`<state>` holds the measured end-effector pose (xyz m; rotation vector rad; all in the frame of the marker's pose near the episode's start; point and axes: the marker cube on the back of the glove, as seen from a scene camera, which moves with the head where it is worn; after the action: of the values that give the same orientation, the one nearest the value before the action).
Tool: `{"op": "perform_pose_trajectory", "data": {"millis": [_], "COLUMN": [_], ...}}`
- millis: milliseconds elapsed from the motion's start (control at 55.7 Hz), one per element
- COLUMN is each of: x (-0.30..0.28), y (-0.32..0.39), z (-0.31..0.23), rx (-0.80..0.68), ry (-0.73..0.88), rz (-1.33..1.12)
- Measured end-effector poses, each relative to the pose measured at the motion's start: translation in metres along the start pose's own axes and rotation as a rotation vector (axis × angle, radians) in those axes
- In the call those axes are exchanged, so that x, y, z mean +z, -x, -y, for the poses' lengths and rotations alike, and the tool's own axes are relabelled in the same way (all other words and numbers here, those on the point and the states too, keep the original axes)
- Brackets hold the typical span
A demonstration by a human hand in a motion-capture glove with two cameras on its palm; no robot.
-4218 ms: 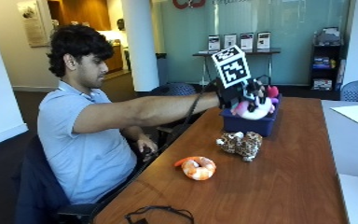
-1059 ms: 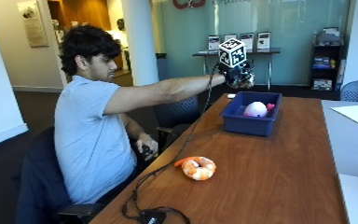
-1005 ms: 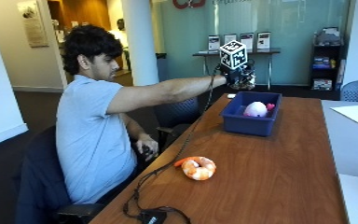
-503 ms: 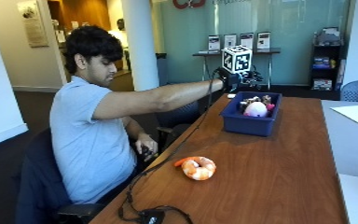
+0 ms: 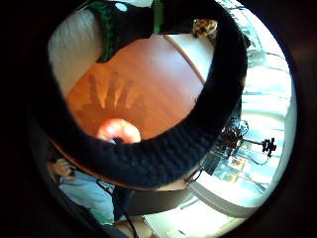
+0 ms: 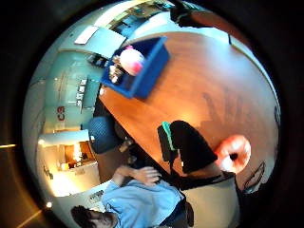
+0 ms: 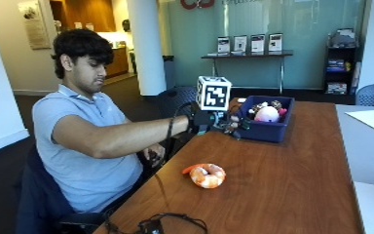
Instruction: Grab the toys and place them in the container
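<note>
Right hand (image 7: 220, 122) is hovering above table (image 7: 290, 185), fingers spread, holding nothing; orange toy (image 7: 207, 175) lying near bin (image 7: 268, 130).

Outside camera across table (image 7: 290, 195); palm cameras overhead.

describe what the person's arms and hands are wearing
The right hand wears a black glove with green trim at its edge and black straps. The arm is bare below the short sleeve of a light blue polo shirt. The other hand is bare, with no glove.
</note>
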<state>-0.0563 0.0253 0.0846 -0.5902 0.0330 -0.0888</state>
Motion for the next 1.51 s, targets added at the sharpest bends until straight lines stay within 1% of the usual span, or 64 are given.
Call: {"op": "perform_pose_trajectory", "data": {"millis": [90,269,377,467,736,844,969,1059,1131,1239,1382,1508], "x": [0.036,0.093,0.119,0.133,0.13,0.13,0.13,0.128,0.119,0.089,0.027,-0.024], "y": [-0.025,-0.043,-0.039,-0.038,-0.038,-0.037,-0.036,-0.032,-0.026,-0.006,0.046,0.108], "z": [-0.028,-0.065,-0.07,-0.067,-0.048,-0.042,-0.04,-0.04,-0.036,-0.02,0.021,0.072], "rx": [0.044,0.1,0.128,0.12,0.157,0.173,0.156,0.128,0.106,0.058,-0.03,-0.106], "ry": [0.087,0.221,0.28,0.322,0.244,0.184,0.127,0.103,0.078,-0.034,-0.172,-0.24], "rz": [-0.047,0.032,-0.01,-0.023,0.097,0.089,0.06,0.045,0.082,0.173,0.196,0.171]}}
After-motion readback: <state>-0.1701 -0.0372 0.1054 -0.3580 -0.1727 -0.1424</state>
